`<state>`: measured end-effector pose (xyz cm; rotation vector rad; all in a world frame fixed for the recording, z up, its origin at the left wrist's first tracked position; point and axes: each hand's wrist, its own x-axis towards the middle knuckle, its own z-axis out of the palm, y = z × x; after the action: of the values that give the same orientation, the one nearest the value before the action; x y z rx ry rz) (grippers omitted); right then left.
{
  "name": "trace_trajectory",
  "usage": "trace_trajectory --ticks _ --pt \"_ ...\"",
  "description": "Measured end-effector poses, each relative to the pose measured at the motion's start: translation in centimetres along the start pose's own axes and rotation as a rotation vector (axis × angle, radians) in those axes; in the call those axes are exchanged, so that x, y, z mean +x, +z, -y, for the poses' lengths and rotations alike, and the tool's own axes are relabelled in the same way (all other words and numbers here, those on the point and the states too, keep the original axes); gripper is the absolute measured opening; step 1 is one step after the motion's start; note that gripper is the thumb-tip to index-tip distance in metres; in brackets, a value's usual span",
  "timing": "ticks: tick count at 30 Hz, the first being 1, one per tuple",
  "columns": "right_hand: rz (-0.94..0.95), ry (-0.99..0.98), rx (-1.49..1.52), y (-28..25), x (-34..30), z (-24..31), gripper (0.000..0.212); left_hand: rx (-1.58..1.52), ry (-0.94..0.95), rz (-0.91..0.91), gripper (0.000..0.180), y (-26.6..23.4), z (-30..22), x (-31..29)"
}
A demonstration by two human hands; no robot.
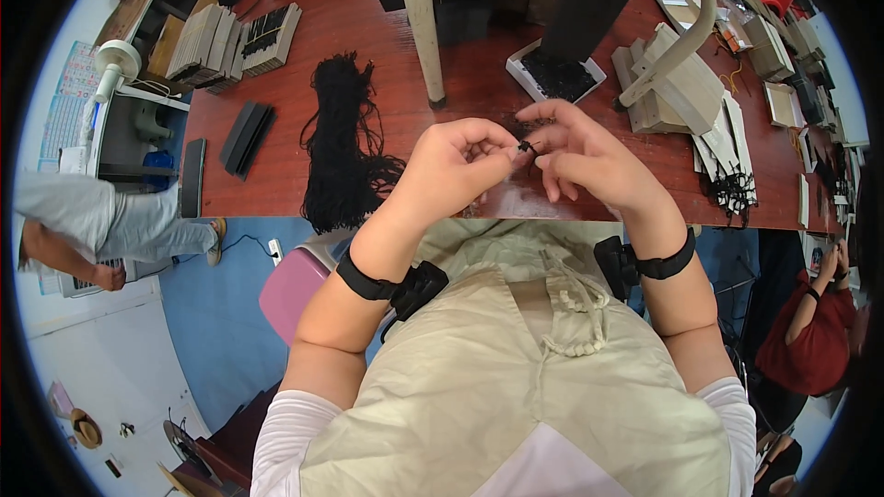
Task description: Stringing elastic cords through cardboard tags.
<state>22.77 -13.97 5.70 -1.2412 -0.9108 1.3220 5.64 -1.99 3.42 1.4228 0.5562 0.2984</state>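
Observation:
My left hand [460,161] is closed in a pinch on a small knotted piece of black cord [526,146], above the table's near edge. From the right, thumb and finger of my right hand [589,155] close around the same cord, its other fingers loosely curled or lifted. The cord's fine detail is too small to make out. A thick bundle of black cords [336,152] lies left of my hands, some strands trailing toward my left forearm. Beyond my fingers, a white box tray [517,67] holds many tiny black pieces.
Curved pale legs [425,28] of a stand rise from the red-brown table [276,120]. Stacked card strips [207,46] and black blocks [247,140] lie left; grey-beige boxes [677,83] and white tags with black cords [729,161] lie right. Other people [806,331] are at both sides.

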Motion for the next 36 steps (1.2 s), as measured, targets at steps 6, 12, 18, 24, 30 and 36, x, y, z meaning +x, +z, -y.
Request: trace_trajectory --ticks 6,12,18,24,30,36 --pt "-0.110 0.184 0.021 -0.9 -0.2 -0.5 0.033 0.070 0.012 0.007 0.011 -0.1 0.0 0.0" --pt "-0.130 0.018 -0.118 -0.3 0.0 -0.7 0.009 0.077 -0.026 0.016 0.010 0.0 -0.1 0.2" --pt "-0.153 0.045 -0.137 0.0 -0.4 -0.9 0.010 0.080 0.026 0.039 0.010 0.1 0.7 0.2" --pt "-0.149 0.109 -0.221 -0.3 -0.5 -0.5 0.011 0.065 0.048 0.067 0.011 0.1 0.8 0.0" --pt "-0.190 0.140 -0.123 -0.2 -0.4 -0.8 0.011 0.035 -0.057 0.220 0.015 -0.3 0.2 0.2" --pt "-0.194 0.117 -0.048 0.0 -0.4 -1.1 0.009 0.018 0.137 0.243 0.016 0.1 0.7 0.2"
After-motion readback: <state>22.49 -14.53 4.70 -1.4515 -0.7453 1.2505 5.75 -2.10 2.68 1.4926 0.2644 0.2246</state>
